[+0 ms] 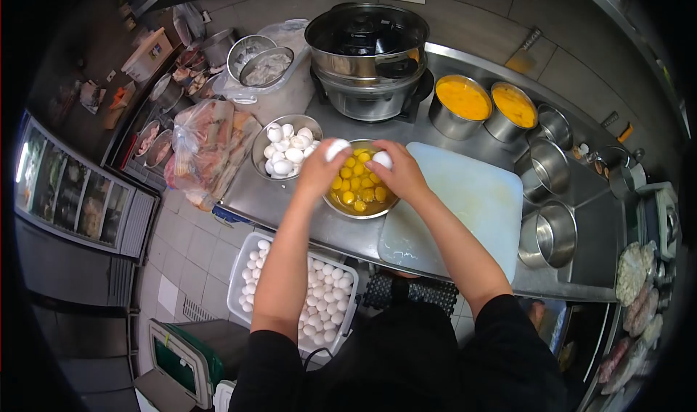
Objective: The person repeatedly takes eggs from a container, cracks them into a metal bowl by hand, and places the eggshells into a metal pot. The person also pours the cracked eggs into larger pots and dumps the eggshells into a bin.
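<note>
Over a metal bowl (362,214) of raw eggs, with several whole yolks showing, both of my hands are raised. My left hand (319,168) is closed round a white egg (337,149) above the bowl's left side. Above its right side, my right hand (401,172) grips another white egg (382,159). Whether either shell is cracked is too small to tell. Just left of my left hand sits a metal bowl (255,156) heaped with white eggshells or eggs. A pale cutting board (465,201) lies to the right, partly under my right forearm.
A large steamer pot (363,92) stands behind the bowls. Two pots of yellow liquid (463,98) are at the back right, with empty metal pots (548,234) along the right. Bagged meat (210,147) lies left. Below the counter is a white crate (236,281) of eggs.
</note>
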